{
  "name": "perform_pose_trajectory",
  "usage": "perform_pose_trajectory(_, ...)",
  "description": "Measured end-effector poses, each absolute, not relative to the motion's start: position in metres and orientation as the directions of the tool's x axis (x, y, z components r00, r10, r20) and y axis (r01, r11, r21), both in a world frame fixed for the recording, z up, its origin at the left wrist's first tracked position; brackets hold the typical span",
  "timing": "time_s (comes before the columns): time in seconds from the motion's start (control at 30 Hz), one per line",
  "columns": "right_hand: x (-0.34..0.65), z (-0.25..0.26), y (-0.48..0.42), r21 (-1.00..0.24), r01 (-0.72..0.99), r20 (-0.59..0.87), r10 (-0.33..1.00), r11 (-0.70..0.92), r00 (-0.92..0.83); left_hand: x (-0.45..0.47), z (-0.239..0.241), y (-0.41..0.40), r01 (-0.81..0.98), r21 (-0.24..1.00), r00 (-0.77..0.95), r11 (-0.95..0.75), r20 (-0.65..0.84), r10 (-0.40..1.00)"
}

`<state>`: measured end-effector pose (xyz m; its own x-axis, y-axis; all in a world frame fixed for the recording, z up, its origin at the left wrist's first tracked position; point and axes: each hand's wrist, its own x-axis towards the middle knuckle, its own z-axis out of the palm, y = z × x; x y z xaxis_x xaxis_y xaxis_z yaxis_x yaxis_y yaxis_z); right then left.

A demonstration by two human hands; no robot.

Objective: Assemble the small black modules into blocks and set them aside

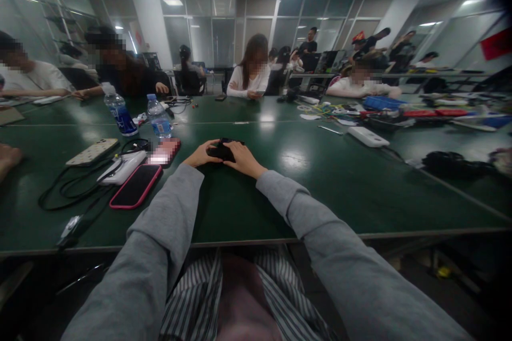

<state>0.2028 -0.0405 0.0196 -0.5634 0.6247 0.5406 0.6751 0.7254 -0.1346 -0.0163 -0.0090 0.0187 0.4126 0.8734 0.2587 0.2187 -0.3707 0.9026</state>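
Observation:
Straight ahead, a small black object (222, 154) is held in both hands at the green table (240, 213). My left hand (202, 154) wraps its left side, thumb in front and fingers behind. From the right, my right hand (245, 160) closes over its top and right side. The fingers hide much of the object, so its kind cannot be made out. Left of my forearm lie a phone in a pink case (136, 186) and a pinkish-red phone (166, 151).
A white power strip (123, 167) with black cables and a patterned phone (92, 152) lie at left. Behind them stand two water bottles (121, 112). At right are another power strip (368, 137), a dark cable bundle (452, 162) and cluttered tools. People sit across the table.

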Motion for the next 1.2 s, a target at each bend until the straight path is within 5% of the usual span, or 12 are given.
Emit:
perform_pose_trajectory(0.83, 0.204, 0.014, -0.033, -0.210, 0.712, 0.576, 0.673, 0.670, -0.464, -0.007, 0.034, -0.015, 0.290, 0.784, 0.467, -0.549, 0.384, 0.796)
perform_pose_trajectory(1.2, 0.195, 0.023, -0.053, -0.057, 0.734, 0.594, 0.615, 0.676, -0.520, -0.022, 0.020, 0.001, 0.319, 0.886, 0.271, -0.336, 0.254, 0.928)
